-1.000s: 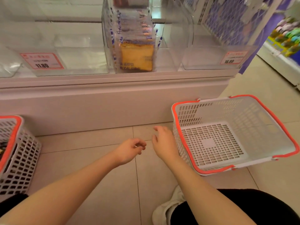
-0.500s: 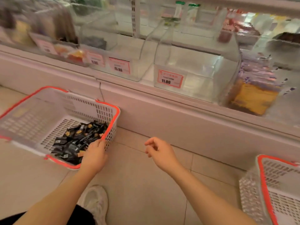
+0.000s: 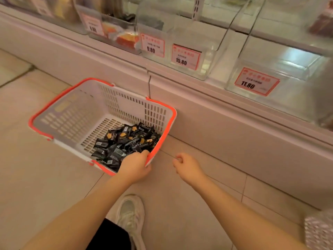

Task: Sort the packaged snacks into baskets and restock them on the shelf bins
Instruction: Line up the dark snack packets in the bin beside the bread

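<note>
The shelf point(image 3: 234, 112), a long pale unit, runs from the upper left to the right edge, its base meeting the tiled floor point(image 3: 36, 177). Along its front edge stand clear plastic bins point(image 3: 281, 69), each with a red-bordered price tag: one reads 11.80 point(image 3: 255, 81), another 15.80 point(image 3: 185, 56), a third 9.80 point(image 3: 152, 45). The bins behind the 15.80 and 11.80 tags look bare inside, while those toward the shelf's left end hold blurred orange and dark packages that cannot be made out.

On the floor, just in front of the shelf base, sits a white slotted basket point(image 3: 72, 112) with an orange rim, its far right corner close to the shelf. A heap of small black snack packets point(image 3: 124, 141) with yellow markings lies in the basket's near right corner. A corner of a second white basket point(image 3: 319, 230) shows at the lower right edge of the view.

The left hand point(image 3: 135, 166) grips the basket's rim at its near right corner, fingers curled over the orange edge and reaching toward the packets, thumb on the outer wall. The right hand point(image 3: 187, 165) hangs above the floor just right of the basket, fingers loosely curled, holding nothing.

A white shoe point(image 3: 131, 213) rests on the floor between the two forearms, below the left hand.
</note>
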Action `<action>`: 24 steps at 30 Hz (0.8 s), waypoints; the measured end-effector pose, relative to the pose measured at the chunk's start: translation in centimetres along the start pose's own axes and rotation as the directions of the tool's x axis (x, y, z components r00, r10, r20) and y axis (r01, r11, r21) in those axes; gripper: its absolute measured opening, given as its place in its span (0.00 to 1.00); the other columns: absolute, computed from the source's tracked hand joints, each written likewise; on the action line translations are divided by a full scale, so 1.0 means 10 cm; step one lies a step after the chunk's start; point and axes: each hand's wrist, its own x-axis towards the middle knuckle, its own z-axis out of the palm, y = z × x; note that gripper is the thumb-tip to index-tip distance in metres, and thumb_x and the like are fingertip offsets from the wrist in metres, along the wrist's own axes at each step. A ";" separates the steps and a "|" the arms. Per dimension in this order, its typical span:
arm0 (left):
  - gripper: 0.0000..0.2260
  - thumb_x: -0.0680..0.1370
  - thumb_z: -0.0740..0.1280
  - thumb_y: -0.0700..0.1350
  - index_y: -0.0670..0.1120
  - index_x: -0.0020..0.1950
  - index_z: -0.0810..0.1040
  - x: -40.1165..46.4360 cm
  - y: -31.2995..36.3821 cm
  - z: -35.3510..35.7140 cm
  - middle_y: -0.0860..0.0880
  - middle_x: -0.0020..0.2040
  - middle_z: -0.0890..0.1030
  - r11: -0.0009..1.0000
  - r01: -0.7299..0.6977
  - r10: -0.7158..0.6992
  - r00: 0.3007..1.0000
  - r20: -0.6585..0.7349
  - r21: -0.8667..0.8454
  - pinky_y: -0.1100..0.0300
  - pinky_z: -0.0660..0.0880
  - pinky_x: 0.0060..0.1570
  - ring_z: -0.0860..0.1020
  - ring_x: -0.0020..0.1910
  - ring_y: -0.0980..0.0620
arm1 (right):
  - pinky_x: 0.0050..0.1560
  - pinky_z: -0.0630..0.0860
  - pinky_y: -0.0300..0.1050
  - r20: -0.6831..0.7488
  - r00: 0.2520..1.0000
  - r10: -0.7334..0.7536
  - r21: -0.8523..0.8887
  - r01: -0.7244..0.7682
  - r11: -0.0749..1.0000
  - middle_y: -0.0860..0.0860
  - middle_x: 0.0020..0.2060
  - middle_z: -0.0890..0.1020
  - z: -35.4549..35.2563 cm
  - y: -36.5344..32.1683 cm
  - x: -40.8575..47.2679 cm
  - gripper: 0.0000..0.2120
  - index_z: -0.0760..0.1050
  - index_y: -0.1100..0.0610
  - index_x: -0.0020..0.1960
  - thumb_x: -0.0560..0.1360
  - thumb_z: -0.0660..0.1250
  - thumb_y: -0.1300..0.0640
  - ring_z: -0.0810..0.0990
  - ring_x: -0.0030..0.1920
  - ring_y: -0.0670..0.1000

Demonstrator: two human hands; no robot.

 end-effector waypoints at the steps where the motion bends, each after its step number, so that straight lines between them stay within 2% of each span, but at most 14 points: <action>1: 0.12 0.75 0.62 0.49 0.46 0.56 0.72 -0.03 0.10 -0.04 0.46 0.47 0.80 0.998 -0.044 0.043 0.999 -0.015 -0.044 0.53 0.71 0.40 0.78 0.46 0.44 | 0.49 0.73 0.47 0.015 0.999 0.036 0.052 -0.036 0.998 0.58 0.56 0.79 0.00 -0.03 0.02 0.18 0.71 0.59 0.64 0.79 0.58 0.51 0.78 0.53 0.58; 2: 0.11 0.74 0.62 0.49 0.47 0.54 0.73 -0.07 0.21 -0.08 0.47 0.45 0.80 0.992 -0.091 0.088 0.996 -0.031 -0.086 0.54 0.70 0.38 0.78 0.44 0.45 | 0.52 0.73 0.48 0.026 0.997 0.067 0.107 -0.069 0.992 0.58 0.56 0.78 -0.01 -0.06 0.03 0.19 0.70 0.60 0.63 0.78 0.58 0.48 0.78 0.55 0.59; 4: 0.09 0.73 0.64 0.50 0.47 0.49 0.73 -0.15 0.46 -0.13 0.48 0.41 0.80 0.972 -0.185 0.177 0.982 -0.065 -0.142 0.56 0.68 0.36 0.78 0.40 0.46 | 0.51 0.74 0.51 0.026 0.997 0.079 0.273 -0.083 0.958 0.57 0.48 0.79 -0.08 -0.09 0.00 0.14 0.74 0.57 0.52 0.78 0.59 0.47 0.79 0.49 0.58; 6: 0.10 0.71 0.65 0.51 0.47 0.47 0.73 -0.24 0.72 -0.15 0.49 0.39 0.80 0.949 -0.256 0.248 0.966 -0.070 -0.184 0.57 0.68 0.35 0.78 0.39 0.47 | 0.46 0.76 0.53 -0.011 0.996 0.084 0.434 -0.071 0.898 0.54 0.35 0.77 -0.24 -0.07 -0.05 0.09 0.71 0.55 0.39 0.77 0.63 0.53 0.76 0.38 0.54; 9: 0.12 0.72 0.67 0.52 0.48 0.51 0.72 -0.32 1.06 -0.10 0.52 0.42 0.82 0.890 -0.314 0.323 0.946 -0.031 -0.332 0.56 0.73 0.40 0.79 0.41 0.50 | 0.44 0.80 0.54 -0.038 0.985 0.168 0.509 -0.126 0.851 0.57 0.32 0.75 -0.55 0.15 -0.19 0.08 0.71 0.60 0.36 0.74 0.66 0.65 0.76 0.33 0.55; 11: 0.14 0.75 0.66 0.51 0.48 0.58 0.71 -0.33 1.22 -0.05 0.54 0.47 0.83 0.825 -0.350 0.402 0.915 0.026 -0.444 0.56 0.75 0.45 0.79 0.46 0.53 | 0.33 0.80 0.46 -0.065 0.972 0.225 0.421 -0.178 0.889 0.59 0.33 0.77 -0.70 0.40 -0.30 0.04 0.74 0.65 0.39 0.72 0.63 0.69 0.77 0.30 0.53; 13: 0.16 0.77 0.64 0.50 0.46 0.62 0.70 -0.31 1.32 0.01 0.54 0.47 0.81 0.797 -0.367 0.460 0.883 0.089 -0.479 0.57 0.74 0.49 0.78 0.47 0.54 | 0.26 0.76 0.42 -0.107 0.948 0.299 0.368 -0.241 0.898 0.59 0.35 0.76 -0.79 0.71 -0.43 0.08 0.75 0.70 0.48 0.71 0.60 0.71 0.75 0.29 0.51; 16: 0.13 0.78 0.62 0.48 0.46 0.61 0.72 -0.26 1.34 0.14 0.58 0.41 0.75 0.804 -0.357 0.474 0.867 0.151 -0.476 0.64 0.71 0.44 0.76 0.42 0.56 | 0.33 0.75 0.47 -0.144 0.894 0.425 0.408 -0.337 0.848 0.60 0.39 0.78 -0.92 1.25 -0.62 0.14 0.75 0.69 0.55 0.70 0.60 0.72 0.77 0.35 0.55; 19: 0.11 0.79 0.62 0.47 0.47 0.60 0.73 -0.22 1.36 0.29 0.59 0.41 0.74 0.836 -0.351 0.472 0.852 0.227 -0.422 0.67 0.69 0.39 0.74 0.39 0.59 | 0.41 0.76 0.53 -0.217 0.796 0.565 0.485 -0.414 0.770 0.67 0.49 0.80 -1.06 1.78 -0.85 0.13 0.76 0.69 0.55 0.71 0.61 0.71 0.78 0.43 0.61; 22: 0.11 0.79 0.61 0.46 0.47 0.61 0.73 -0.21 1.46 0.41 0.54 0.45 0.78 0.857 -0.377 0.487 0.814 0.315 -0.351 0.65 0.70 0.40 0.74 0.40 0.58 | 0.50 0.77 0.56 -0.247 0.709 0.660 0.559 -0.453 0.695 0.67 0.52 0.79 -1.12 2.23 -1.12 0.15 0.74 0.70 0.58 0.73 0.60 0.72 0.79 0.48 0.63; 24: 0.11 0.79 0.61 0.46 0.46 0.61 0.73 -0.24 1.55 0.48 0.51 0.49 0.80 0.867 -0.424 0.495 0.794 0.353 -0.262 0.61 0.72 0.44 0.76 0.43 0.54 | 0.49 0.77 0.55 -0.280 0.671 0.687 0.598 -0.438 0.671 0.65 0.50 0.80 -1.14 2.42 -1.27 0.13 0.74 0.69 0.57 0.74 0.60 0.69 0.79 0.47 0.62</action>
